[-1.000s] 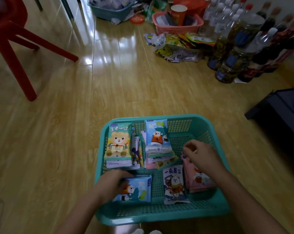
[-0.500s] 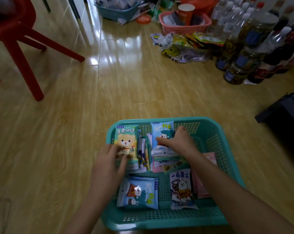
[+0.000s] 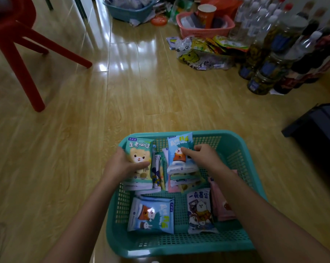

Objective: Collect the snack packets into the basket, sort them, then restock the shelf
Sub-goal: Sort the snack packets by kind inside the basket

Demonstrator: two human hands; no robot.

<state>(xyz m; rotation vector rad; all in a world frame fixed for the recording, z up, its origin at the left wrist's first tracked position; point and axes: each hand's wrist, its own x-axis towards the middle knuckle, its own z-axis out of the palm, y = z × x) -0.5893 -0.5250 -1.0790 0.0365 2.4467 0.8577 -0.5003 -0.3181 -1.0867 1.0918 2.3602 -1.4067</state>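
Sorting is happening inside the teal basket (image 3: 179, 249), which is sitting on the floor. The left hand (image 3: 120, 166) is gripping the green bear packet (image 3: 139, 149), thumb across its front. The right hand (image 3: 202, 156) is pinching the blue packet (image 3: 179, 145) atop the middle pile, probably grouping matching designs. How many packets each hand is holding is unclear.

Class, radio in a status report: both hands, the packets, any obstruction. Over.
Left hand grips green bear packet. Right hand holds far blue packet atop its pile. Both inside teal basket. Nothing blocking.
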